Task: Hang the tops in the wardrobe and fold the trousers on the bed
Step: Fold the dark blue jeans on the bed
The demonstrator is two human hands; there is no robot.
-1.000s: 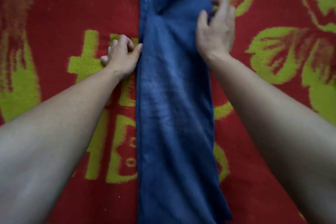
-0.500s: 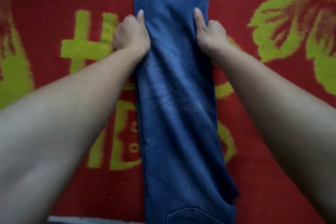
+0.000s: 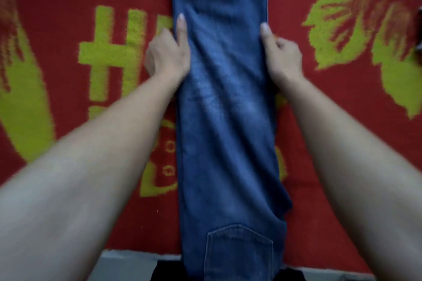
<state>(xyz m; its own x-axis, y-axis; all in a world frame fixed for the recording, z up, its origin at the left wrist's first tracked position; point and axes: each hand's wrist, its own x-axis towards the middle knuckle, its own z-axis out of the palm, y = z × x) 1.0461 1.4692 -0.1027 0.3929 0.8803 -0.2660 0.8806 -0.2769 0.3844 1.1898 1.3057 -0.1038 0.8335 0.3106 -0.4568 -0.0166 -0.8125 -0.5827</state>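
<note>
Blue jeans [image 3: 226, 125] lie folded lengthwise down the middle of the bed, legs stretched away from me and a back pocket at the near end. My left hand [image 3: 167, 52] grips the jeans' left edge, thumb laid on top of the denim and fingers curled under. On the opposite edge my right hand [image 3: 282, 57] holds the fabric the same way, thumb on top. Both hands sit at about the same height, roughly a third of the way up the legs.
A red blanket [image 3: 342, 121] with yellow-green letters and leaf patterns covers the bed. Its near edge [image 3: 137, 252] runs along the bottom, with grey floor below. A dark object [image 3: 419, 36] pokes in at the right edge.
Both hands went from loose beside the jeans to gripping its two edges. The view has drifted back toward me, bringing the back pocket and the bed's near edge into sight.
</note>
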